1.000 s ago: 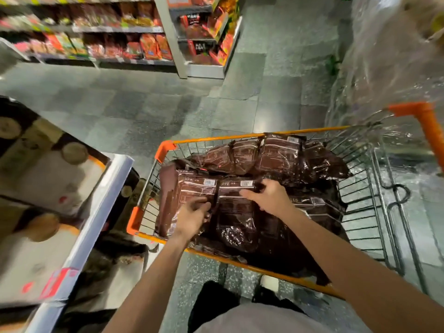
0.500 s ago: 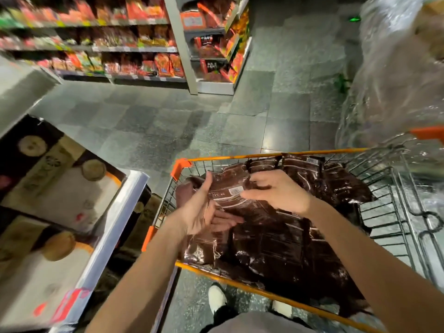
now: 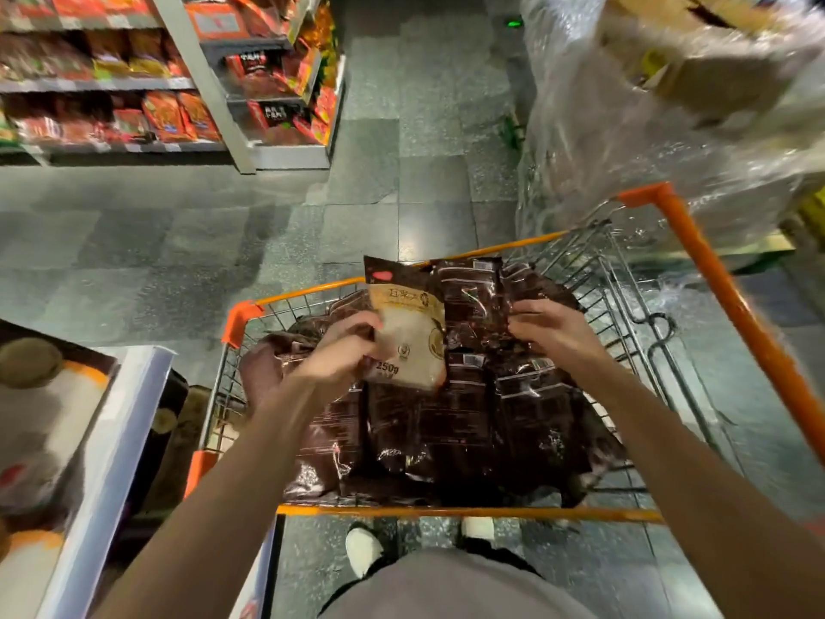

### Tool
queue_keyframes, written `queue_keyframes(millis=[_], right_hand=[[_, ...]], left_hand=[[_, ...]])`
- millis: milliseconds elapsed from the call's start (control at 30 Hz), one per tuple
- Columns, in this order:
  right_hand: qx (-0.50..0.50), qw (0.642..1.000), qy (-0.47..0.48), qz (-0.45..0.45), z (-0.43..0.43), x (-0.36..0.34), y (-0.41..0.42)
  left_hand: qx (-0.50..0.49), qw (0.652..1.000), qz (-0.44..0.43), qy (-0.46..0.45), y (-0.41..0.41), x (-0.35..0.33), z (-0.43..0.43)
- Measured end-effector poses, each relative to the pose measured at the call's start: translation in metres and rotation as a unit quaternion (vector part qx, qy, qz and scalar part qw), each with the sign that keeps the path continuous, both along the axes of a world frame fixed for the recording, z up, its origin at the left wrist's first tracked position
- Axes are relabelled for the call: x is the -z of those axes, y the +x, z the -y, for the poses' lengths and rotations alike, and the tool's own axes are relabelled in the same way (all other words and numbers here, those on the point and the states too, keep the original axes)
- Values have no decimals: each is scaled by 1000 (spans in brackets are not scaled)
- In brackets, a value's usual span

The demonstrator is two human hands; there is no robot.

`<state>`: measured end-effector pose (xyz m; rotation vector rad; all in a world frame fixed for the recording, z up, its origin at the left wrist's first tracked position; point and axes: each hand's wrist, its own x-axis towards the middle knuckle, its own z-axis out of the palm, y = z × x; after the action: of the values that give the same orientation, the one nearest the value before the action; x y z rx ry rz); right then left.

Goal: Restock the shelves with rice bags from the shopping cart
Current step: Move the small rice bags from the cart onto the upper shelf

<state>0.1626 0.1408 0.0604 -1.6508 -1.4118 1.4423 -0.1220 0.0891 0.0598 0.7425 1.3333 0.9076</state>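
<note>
Rice bags (image 3: 468, 422) fill most of the shopping cart (image 3: 468, 512), heaped dark side up from its near edge to its far edge, so by my reckoning the restocking is at an early stage: the bulk of the load waits to be moved.

One lifted bag (image 3: 408, 346) is raised above the pile toward the cart's far left corner, with its pale printed front showing. The left hand (image 3: 343, 350) grips it, fingers curled round its left edge. The right hand (image 3: 549, 332) lies on a dark bag toward the cart's far right, fingers bent onto the wrapper; whether they have pinched it I cannot tell.

The shelf (image 3: 120, 440) just left of the cart already carries similar packs lying flat, though that part is blurred.

Counted: one cart, two hands, one bag lifted clear. In the pile I make out at least eight bags, but they overlap and an exact number cannot be had. On the shelf two or three pack faces show.

What remains is to carry the lifted bag across to the shelf, then the rest in turn.
</note>
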Motion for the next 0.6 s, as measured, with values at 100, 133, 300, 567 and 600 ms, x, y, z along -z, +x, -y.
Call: queue_keyframes(millis=[100,133,300,567,600], right_hand=[[62,986,-13,153,12,28,23],[50,980,-40,186,17,35,29],[24,978,-113,174,36,58,37],[-20,988,-74,131,14,59,58],[-27,990,-44,128,10,49,55]], left_hand=[[-44,997,35,-52,27,31,0],[-49,996,33,-69,37,41,2],[-71,993,-11,-91,63,68,15],[-83,993,-25,-74,67,64,20],[-91,992,-14,-84,67,63,21]])
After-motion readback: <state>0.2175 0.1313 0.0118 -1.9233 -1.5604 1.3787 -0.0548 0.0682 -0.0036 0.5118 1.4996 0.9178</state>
